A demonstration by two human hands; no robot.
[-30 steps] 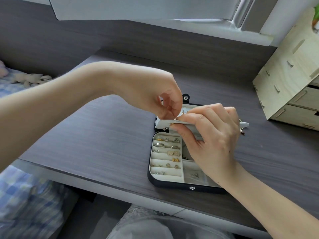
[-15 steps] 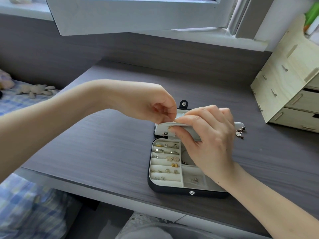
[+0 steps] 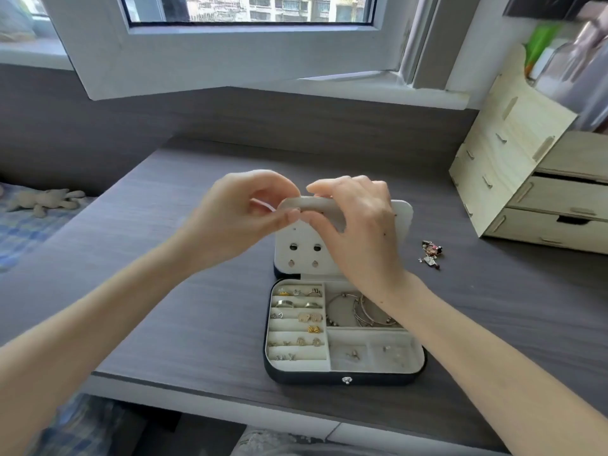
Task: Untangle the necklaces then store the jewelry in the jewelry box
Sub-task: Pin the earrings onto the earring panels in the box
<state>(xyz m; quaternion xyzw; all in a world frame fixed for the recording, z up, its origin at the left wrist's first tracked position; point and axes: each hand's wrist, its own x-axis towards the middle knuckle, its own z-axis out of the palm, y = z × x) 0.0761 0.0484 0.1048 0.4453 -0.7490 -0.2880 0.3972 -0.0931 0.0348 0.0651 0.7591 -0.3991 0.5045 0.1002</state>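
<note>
Grey desk point(image 3: 493, 307), open jewelry box point(image 3: 342, 380); left hand point(image 3: 243, 218), right hand point(image 3: 358, 232) both pinching its upright white flap point(image 3: 402, 222)

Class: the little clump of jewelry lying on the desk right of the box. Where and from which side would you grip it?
Probably pinch the clump at its bulky middle, coming straight down from above: it lies low on the desk with small loose bits around it, so the sides offer little to hold.

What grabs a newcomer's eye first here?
The open jewelry box at the middle of the desk, with bangles in one compartment. The left hand and right hand both pinch the top edge of its upright lid. A small tangle of jewelry lies right of it.
</note>
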